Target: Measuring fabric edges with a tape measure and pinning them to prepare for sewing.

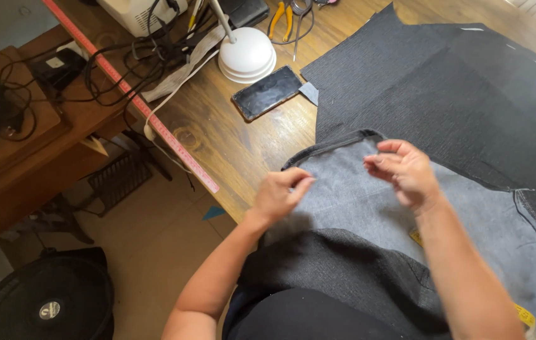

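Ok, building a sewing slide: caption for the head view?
Both hands, left and right, hover over grey denim fabric on a wooden table beside a phone.

Your left hand (278,194) hovers low with fingers curled, while your right hand (404,171) is raised, fingers loosely bent, both forearms bare.

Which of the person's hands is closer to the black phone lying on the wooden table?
Left. The left hand hangs below the phone, over the near left edge of the grey fabric. The right hand is farther right, above the middle of that fabric.
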